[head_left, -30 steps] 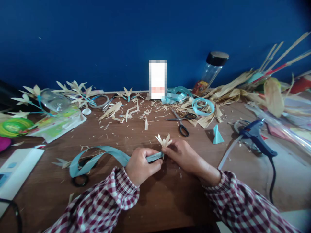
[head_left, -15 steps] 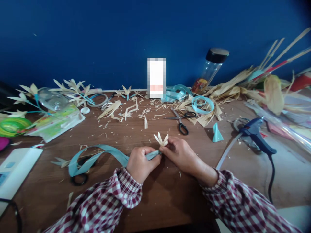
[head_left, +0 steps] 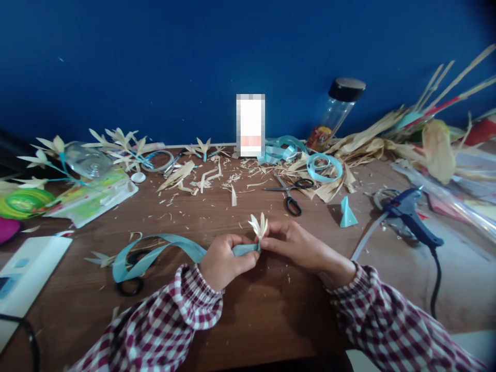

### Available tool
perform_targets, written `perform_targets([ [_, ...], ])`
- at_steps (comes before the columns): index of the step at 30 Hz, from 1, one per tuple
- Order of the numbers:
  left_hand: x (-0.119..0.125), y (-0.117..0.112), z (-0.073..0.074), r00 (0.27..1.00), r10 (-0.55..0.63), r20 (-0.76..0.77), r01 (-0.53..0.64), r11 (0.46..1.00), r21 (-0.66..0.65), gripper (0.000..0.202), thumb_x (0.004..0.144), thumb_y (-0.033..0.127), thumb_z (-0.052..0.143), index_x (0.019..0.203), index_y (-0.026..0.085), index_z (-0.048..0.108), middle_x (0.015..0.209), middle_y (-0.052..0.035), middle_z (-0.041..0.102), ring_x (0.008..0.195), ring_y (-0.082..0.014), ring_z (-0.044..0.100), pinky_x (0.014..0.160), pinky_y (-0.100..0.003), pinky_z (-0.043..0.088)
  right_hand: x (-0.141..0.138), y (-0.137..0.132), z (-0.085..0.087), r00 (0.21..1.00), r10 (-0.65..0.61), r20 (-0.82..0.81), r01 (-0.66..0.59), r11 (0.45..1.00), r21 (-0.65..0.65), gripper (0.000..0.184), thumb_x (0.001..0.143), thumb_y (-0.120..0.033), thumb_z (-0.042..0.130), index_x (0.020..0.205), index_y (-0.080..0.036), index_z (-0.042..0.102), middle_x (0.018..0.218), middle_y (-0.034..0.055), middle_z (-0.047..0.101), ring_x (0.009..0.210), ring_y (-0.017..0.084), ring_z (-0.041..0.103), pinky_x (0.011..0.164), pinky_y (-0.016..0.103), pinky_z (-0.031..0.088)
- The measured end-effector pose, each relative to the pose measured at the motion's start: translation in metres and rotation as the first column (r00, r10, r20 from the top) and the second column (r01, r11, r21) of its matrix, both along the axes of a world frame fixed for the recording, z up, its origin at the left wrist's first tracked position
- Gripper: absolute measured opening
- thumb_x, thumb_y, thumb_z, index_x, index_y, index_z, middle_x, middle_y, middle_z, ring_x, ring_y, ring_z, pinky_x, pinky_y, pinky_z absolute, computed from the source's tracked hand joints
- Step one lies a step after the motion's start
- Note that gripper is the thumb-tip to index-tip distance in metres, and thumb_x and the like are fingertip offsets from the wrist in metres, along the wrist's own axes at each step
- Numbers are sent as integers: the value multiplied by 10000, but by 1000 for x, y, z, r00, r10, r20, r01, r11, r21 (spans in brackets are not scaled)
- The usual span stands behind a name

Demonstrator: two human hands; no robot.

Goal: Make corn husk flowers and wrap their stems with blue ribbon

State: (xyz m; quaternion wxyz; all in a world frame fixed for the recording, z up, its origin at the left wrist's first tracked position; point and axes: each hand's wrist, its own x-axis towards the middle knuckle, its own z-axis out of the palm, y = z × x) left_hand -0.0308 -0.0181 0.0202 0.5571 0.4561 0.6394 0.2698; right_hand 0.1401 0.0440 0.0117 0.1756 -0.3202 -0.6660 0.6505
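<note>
Between my fingers stands a small cream flower (head_left: 259, 226) with pointed petals, apparently of dried corn husk. My right hand (head_left: 296, 244) pinches it near its base. A pale blue ribbon (head_left: 165, 242) runs from the left across the table into my left hand (head_left: 227, 261), which is closed on it. The ribbon's end reaches the flower's base at my fingertips, and I cannot tell how far it wraps round. Black-handled scissors (head_left: 290, 191) lie beyond my hands. Under the ribbon loop, another black handle (head_left: 129, 287) partly shows.
A blue glue gun (head_left: 413, 214) with its cord lies at the right, near a folded blue ribbon piece (head_left: 347, 213). Husk scraps (head_left: 209, 178), ribbon rolls (head_left: 324, 168) and a tilted bottle (head_left: 335, 111) line the back. Finished-looking flowers (head_left: 50, 155) and a white box (head_left: 34, 268) are at the left.
The flower has turned, and its petals look more bunched and upright. My right hand has shifted slightly right, its fingers a little straighter; my left hand still holds the ribbon.
</note>
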Motion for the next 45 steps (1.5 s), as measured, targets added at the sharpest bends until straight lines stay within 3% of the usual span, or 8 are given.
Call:
perform_targets([
  [4,-1,0,2,990,-131,53,131,991,-1,253,605,338,692,729,124,637,551,30,529,522,-88,407,508,-213,336,-2,1,-2,996,-38,75,31,995,100,145,812,-278,564,748,-151,594,666,-23,557,622,108,484,601,220,377],
  [8,-4,1,1,989,-149,-9,149,989,11,275,615,357,694,760,127,654,555,29,528,526,-92,409,506,-212,331,-2,2,-2,989,-82,123,64,987,146,132,796,-252,578,727,-141,586,627,-28,539,584,97,462,561,209,360],
  [19,6,-5,2,959,-50,-278,103,978,180,182,675,299,614,687,142,705,505,19,555,501,-111,464,498,-216,349,-3,-1,-7,977,-146,157,113,973,202,157,778,-282,604,703,-144,595,619,-14,575,581,104,490,538,213,371],
  [26,14,-11,-6,885,40,-463,154,915,373,117,695,244,599,691,166,686,660,-28,666,623,-145,580,622,-245,415,-8,-6,-10,962,-221,160,198,969,149,167,774,-294,599,692,-149,587,576,-22,554,520,94,459,489,210,338],
  [36,20,-8,-13,784,161,-599,122,907,403,134,710,239,567,661,165,667,663,-37,659,622,-149,584,614,-254,401,-18,-17,-15,907,-385,172,304,879,366,137,775,-252,586,676,-158,601,617,8,605,556,114,505,517,225,352],
  [40,17,-5,-11,815,178,-552,64,918,391,134,693,225,568,641,155,670,586,-15,634,558,-126,555,561,-230,383,-18,-16,-19,910,-388,149,331,893,304,176,781,-313,590,700,-156,593,618,8,599,542,112,501,496,218,353],
  [45,13,-4,-8,883,145,-446,25,936,352,115,667,226,593,639,151,677,523,13,593,511,-109,524,507,-208,364,-14,-11,-20,964,-252,87,235,957,167,192,810,-341,552,770,-155,582,631,-3,582,536,105,498,485,208,360],
])
